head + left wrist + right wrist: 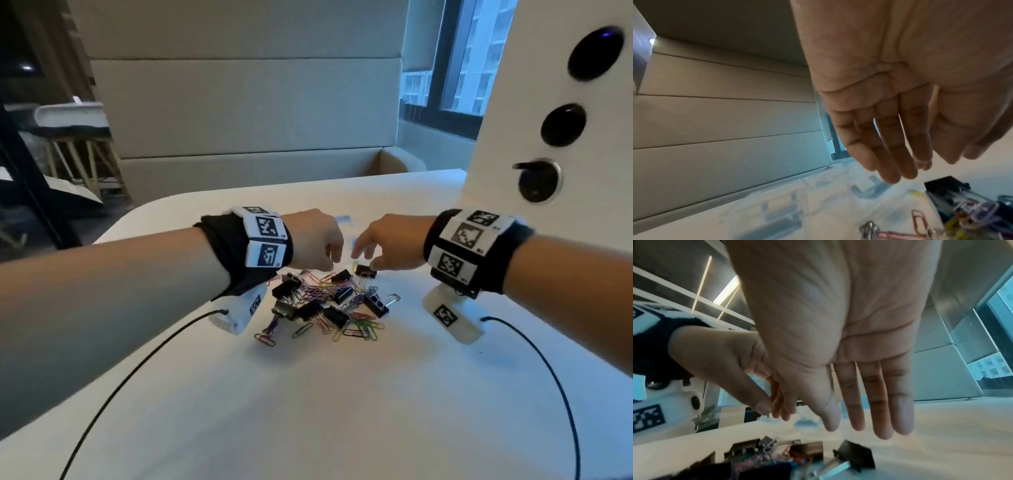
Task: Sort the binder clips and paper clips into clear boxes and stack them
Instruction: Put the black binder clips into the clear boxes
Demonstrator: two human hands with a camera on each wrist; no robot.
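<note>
Just below both hands sits the mixed pile (325,305) of black binder clips and coloured paper clips on the white table (342,394), unsorted as far as the views show. Left hand (317,240): fingers straight and close together, pointing down at the pile's far-left edge, holding nothing; the right wrist view hints thumb and fingertips may be nearing a small wire, too blurred to call a pinch. Right hand (387,245): fingers extended and relaxed, loosely together, tips hovering just over one stray binder clip (365,270) at the pile's far-right edge; contact can't be told. Clear boxes (781,209) lie beyond the left fingertips, blurred in the left wrist view; no clips visible inside them, though the blur limits that call. Judgement: task at or near its start, with all sorting and the stacking left. The stray binder clip lies on its side, long axis roughly across the table, left to right from the right hand; which end its handles face is unclear. Another binder clip (378,305), nearer than the right hand, has silver handles (392,298) pointing right and away from the pile.
</note>
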